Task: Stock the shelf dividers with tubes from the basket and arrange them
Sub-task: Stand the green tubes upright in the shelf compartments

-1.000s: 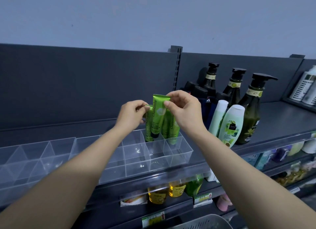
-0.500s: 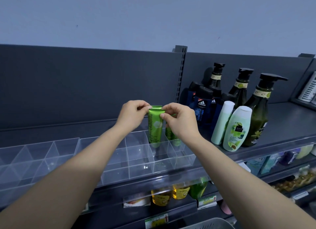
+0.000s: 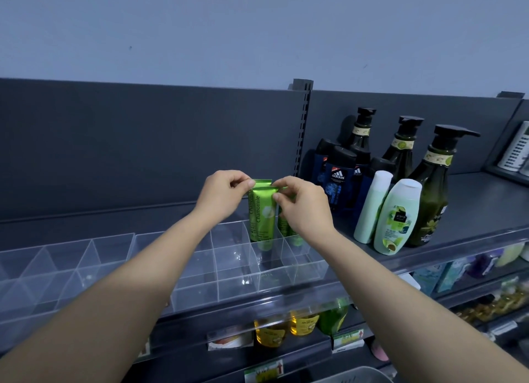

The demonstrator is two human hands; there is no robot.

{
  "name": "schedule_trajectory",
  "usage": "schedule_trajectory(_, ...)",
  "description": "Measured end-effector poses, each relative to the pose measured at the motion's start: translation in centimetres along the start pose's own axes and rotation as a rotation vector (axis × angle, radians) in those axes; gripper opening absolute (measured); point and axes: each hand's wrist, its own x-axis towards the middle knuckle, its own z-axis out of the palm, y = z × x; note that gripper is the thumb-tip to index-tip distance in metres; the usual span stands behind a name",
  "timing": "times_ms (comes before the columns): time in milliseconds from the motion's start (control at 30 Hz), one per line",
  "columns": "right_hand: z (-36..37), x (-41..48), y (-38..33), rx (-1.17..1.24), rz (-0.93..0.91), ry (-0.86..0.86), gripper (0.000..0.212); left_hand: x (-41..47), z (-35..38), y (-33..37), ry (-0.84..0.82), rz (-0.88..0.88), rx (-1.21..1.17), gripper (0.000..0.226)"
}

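The left hand point(image 3: 226, 193) and right hand point(image 3: 300, 205) each pinch a top corner of the front green Chamomile squeeze tube point(image 3: 264, 216); it stands cap-down in a rear cell of the clear acrylic divider tray point(image 3: 234, 276); probably light, soft, slippery; the flat crimp grips best.

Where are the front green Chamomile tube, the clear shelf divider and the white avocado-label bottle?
Front green Chamomile tube point(image 3: 264, 216): head view, label face.
Clear shelf divider point(image 3: 229, 279): head view, front partition wall.
White avocado-label bottle point(image 3: 396, 219): head view, label.
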Motion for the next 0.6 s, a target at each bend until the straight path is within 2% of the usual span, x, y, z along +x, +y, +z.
schedule_trajectory(267,-0.4,-1.0,-0.5,-0.177,-0.067,0.032,0.024,-0.2,-0.1,0.6,0.0,0.011,0.034,0.01)
schedule_trajectory(367,-0.8,-1.4,-0.7,-0.21,-0.074,0.036,0.026,-0.2,-0.1,0.9,0.04,0.033,0.084,0.015)
schedule_trajectory(600,-2.5,-2.7,-0.4,-0.307,-0.046,0.069,0.031,-0.3,-0.3,3.4,0.107,0.324,0.301,0.023)
